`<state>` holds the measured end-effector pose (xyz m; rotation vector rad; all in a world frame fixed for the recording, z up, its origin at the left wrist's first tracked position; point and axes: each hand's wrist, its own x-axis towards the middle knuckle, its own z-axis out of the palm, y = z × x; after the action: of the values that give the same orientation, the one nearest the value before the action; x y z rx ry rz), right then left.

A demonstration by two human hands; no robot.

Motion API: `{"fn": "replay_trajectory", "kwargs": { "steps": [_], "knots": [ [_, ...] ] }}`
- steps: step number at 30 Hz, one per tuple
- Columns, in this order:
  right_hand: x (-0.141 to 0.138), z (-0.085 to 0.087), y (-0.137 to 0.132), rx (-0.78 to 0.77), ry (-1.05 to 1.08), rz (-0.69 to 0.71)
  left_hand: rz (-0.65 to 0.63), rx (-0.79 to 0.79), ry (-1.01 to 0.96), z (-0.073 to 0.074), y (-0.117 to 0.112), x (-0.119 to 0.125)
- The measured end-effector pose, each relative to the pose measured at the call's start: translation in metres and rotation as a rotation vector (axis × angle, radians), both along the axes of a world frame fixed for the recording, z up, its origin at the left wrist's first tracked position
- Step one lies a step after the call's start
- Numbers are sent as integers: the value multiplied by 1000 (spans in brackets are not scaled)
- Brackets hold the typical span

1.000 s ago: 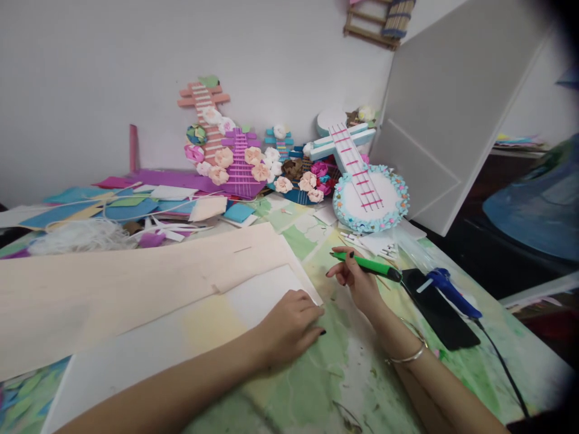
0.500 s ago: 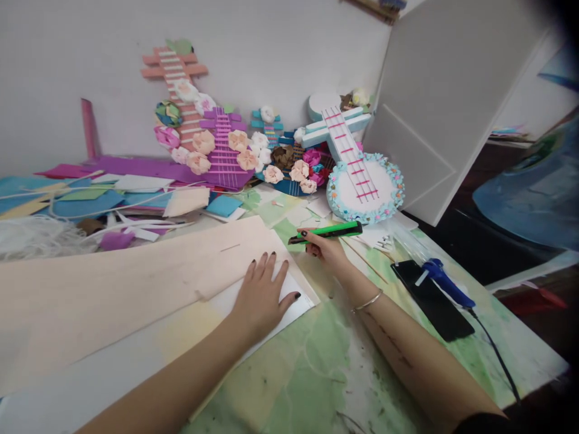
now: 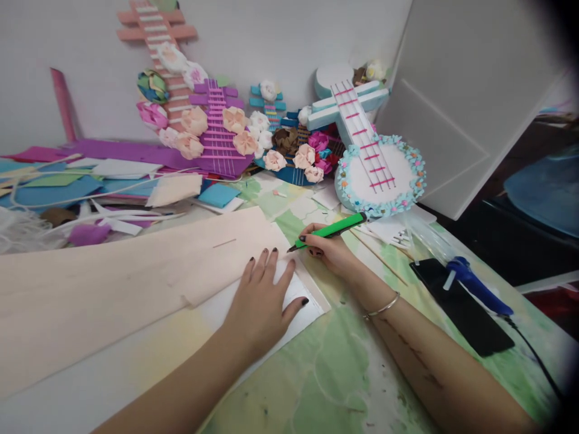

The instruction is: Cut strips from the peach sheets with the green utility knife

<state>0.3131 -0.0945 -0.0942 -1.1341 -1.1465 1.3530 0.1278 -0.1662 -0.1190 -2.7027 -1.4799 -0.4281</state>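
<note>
My left hand (image 3: 262, 295) lies flat with its fingers spread, pressing on a peach-coloured paper sheet (image 3: 136, 289) and a white sheet (image 3: 298, 307). My right hand (image 3: 323, 247) is closed around a green utility knife (image 3: 337, 228), held slantwise like a pen. The knife's tip points down and left, at the peach sheet's right end, close to my left fingertips; whether it touches the paper I cannot tell. A short slit or line (image 3: 225, 243) shows on the peach sheet.
Paper-flower-decorated toy instruments lean on the wall, among them a purple one (image 3: 219, 132) and a light-blue one (image 3: 364, 169). Coloured paper scraps (image 3: 58, 190) and white cord (image 3: 22, 229) lie at left. At right are a black phone (image 3: 461, 307), a blue glue gun (image 3: 479, 286) and a thin stick (image 3: 380, 256).
My right hand has brought the knife's tip lower, nearer the paper and my left fingertips. My left hand stays flat on the sheets. The camera view has tilted down slightly.
</note>
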Motion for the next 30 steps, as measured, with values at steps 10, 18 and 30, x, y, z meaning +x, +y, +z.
{"fn": "replay_trajectory", "kwargs": {
  "steps": [10,18,30],
  "knots": [
    [2,-4,1,46,-105,29,7,-20,-21,1,0,2],
    [2,-5,1,75,-147,28,9,-21,-22,2,0,1],
    [1,-3,-1,59,-202,22,13,-24,-26,2,0,2]
  ]
}}
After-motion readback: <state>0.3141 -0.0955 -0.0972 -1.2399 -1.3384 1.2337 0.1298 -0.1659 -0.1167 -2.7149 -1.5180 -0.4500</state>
